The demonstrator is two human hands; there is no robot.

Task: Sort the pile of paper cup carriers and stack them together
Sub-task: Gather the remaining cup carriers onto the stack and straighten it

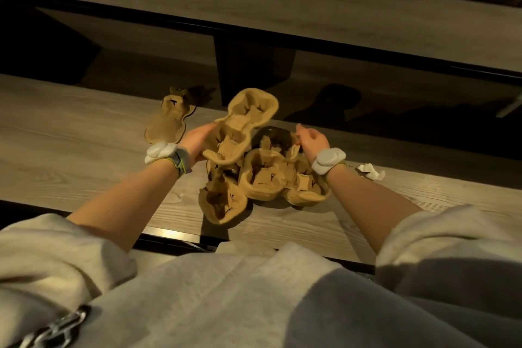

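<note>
A pile of brown pulp cup carriers (265,178) lies in the middle of the wooden counter (70,133). My left hand (197,141) grips one two-cup carrier (245,121) by its left side and holds it tilted up above the pile. My right hand (310,140) hovers just right of it, over the pile's far right edge, with loosely bent fingers that hold nothing. One more carrier (169,118) lies flat by itself at the left, just beyond my left wrist.
A crumpled white scrap of paper (370,171) lies on the counter right of my right wrist. Behind the counter runs a dark recess (367,99) below a higher wooden shelf (254,5). The counter's near edge is close to my body.
</note>
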